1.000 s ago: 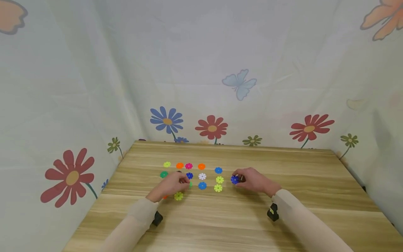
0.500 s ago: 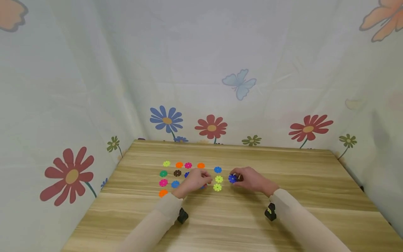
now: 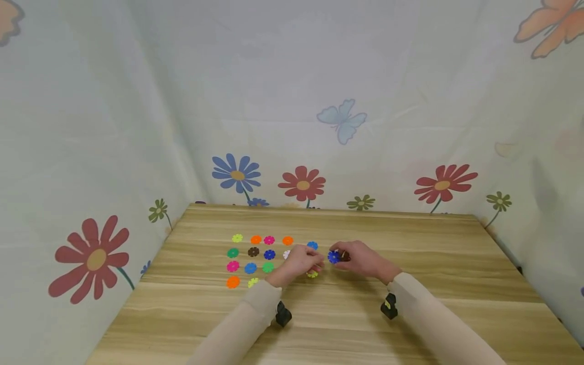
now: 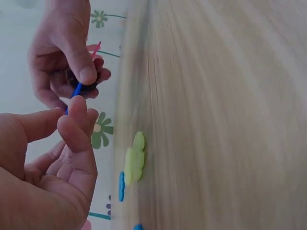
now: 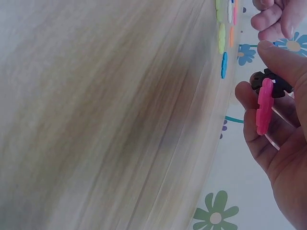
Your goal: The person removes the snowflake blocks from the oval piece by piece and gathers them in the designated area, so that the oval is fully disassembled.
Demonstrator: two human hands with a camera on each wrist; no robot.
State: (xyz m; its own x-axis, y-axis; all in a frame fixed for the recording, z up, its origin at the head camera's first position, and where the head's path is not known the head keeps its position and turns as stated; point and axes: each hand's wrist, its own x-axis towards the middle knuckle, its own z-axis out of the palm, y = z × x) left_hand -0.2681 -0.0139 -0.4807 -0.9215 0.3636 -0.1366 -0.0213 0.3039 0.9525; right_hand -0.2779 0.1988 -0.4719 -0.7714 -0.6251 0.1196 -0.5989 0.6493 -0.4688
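My right hand (image 3: 362,259) holds several small flower-shaped plastic discs joined together above the wooden table. A dark blue disc (image 3: 333,257) faces left. Behind it, in the right wrist view, sit a black-looking disc (image 5: 283,86) and a pink disc (image 5: 264,108) between thumb and fingers. My left hand (image 3: 298,263) hovers over the laid-out discs, its bent fingers reaching toward the blue disc's edge. Nothing shows between its thumb and fingers apart from that edge, which overlaps the fingertips in the left wrist view. A yellow disc (image 3: 312,274) peeks from under the left fingers.
Loose discs lie in rows on the table (image 3: 410,319) left of the hands, among them an orange disc (image 3: 233,282), a brown disc (image 3: 253,252) and a green disc (image 3: 268,267). A light blue disc (image 3: 312,245) lies just beyond the left hand. Flower-printed cloth (image 3: 388,126) stands behind.
My left hand has moved right across the rows, from beside the green disc to close by the right hand. The right hand has stayed nearly in place, still holding the joined discs.
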